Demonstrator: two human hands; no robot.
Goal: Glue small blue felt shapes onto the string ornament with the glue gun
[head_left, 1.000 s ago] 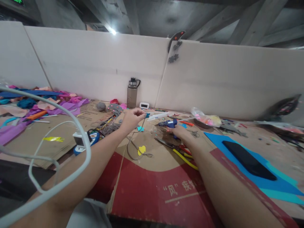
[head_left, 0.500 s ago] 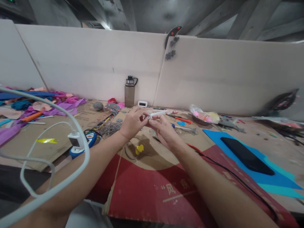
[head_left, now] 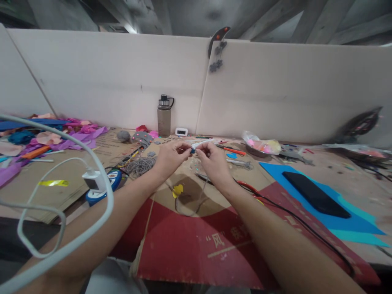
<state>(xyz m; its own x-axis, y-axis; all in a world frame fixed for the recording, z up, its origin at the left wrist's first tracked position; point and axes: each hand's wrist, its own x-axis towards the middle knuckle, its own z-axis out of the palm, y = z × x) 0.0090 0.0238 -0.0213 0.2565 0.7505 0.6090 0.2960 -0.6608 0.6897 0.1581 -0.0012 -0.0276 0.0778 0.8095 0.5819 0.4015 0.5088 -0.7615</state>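
Observation:
My left hand (head_left: 174, 158) and my right hand (head_left: 212, 163) meet over the cardboard, both closed in a pinch. Between their fingertips is a small dark blue piece (head_left: 192, 150), too small to name. A thin grey cord (head_left: 191, 215) hangs in a loop below the hands; its upper ends are hidden. On the loop's left side is a yellow cut-out shape (head_left: 177, 190). A white pointed strip (head_left: 203, 143) shows just behind the fingertips, and I cannot tell whether it is held. Left of my left hand lies a tangle of grey cord (head_left: 141, 165).
Red and brown cardboard (head_left: 183, 249) covers the table before me. A black phone (head_left: 315, 194) lies on blue sheets at right. A bottle (head_left: 164, 116) stands against the partition. A white cable (head_left: 108, 192) with a charger (head_left: 93, 180) loops at left, near coloured scraps (head_left: 88, 136).
The dark blue piece now shows between my fingertips. My right hand has turned, with its fingers curled in more. The cord loop hangs wider and clearer below. The view has shifted slightly.

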